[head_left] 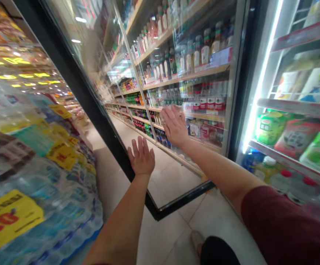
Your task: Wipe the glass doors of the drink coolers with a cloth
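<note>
Head view shows our two hands flat on a glass door [127, 92], which stands swung out from a lit cooler [292, 121]. Both palms press the pane with fingers spread wide and straight; they grip nothing. The door is the biggest thing before us: its long axis runs upward and leans away to the left, and its black frame [93, 106] passes just left of the left hand's [141, 157] fingers. The bottom edge [182, 200] of the frame lies below both wrists, near the floor [173, 224]. Our right hand [174, 126] is higher and further out than the left, its fingertips pointing up and left across the pane. Beyond the fingers, through the glass, we see aisle shelves of bottles [201, 55]. To the right of the right arm the cooler is open, with green packs [270, 127] on its shelves. Left of the left arm stand stacked water packs [52, 206] with yellow tags [8, 219], so free room stays only in the narrow floor strip. A shoe [197, 241] shows below.
</note>
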Motion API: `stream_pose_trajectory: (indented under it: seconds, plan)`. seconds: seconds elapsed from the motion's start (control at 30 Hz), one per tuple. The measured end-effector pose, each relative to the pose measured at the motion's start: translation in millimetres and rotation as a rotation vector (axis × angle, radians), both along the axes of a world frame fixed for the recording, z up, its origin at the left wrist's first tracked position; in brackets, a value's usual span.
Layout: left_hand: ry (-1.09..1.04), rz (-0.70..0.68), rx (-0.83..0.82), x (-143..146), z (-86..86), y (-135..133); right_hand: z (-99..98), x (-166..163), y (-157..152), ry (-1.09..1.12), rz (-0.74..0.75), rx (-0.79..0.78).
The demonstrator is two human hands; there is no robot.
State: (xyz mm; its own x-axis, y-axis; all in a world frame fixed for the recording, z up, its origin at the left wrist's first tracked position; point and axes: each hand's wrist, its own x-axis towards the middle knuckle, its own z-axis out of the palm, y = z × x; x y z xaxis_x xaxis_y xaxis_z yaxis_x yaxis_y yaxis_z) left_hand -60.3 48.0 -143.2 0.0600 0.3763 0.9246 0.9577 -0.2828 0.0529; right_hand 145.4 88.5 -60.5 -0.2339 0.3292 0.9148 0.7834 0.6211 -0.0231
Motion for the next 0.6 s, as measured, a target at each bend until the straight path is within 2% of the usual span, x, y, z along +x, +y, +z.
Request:
stream_pose_trajectory:
  seconds: [0.07, 0.1, 0.3, 0.37, 0.43, 0.5, 0.6]
  plan:
    - [-0.011, -0.009, 0.008, -0.5, 0.7, -1.1, 9.0, -4.5, 0.6, 0.14, -0.032, -0.06]
    - [-0.011, -0.015, 0.015, -0.6, 1.2, -2.1, 7.1, -10.0, -1.4, 0.157, -0.017, -0.081]
    - [0.007, -0.059, 0.094, 10.8, 8.8, -12.6, -36.3, -48.0, -24.8, 0.023, 0.265, -0.208]
    - [0.036, -0.056, 0.111, 17.6, 13.7, -14.2, -37.1, -44.8, -28.2, 0.026, 0.352, -0.229]
    - [0.115, -0.045, 0.092, 21.8, 19.9, -13.8, -29.2, -29.9, -27.6, 0.008, 0.395, -0.185]
    - [0.205, -0.041, 0.099, 22.0, 27.3, -12.5, -18.9, -7.6, -22.5, 0.014, 0.322, -0.118]
    - [0.302, -0.055, 0.213, 18.1, 40.4, -12.3, -12.7, 26.3, -6.8, 0.155, 0.016, -0.11]
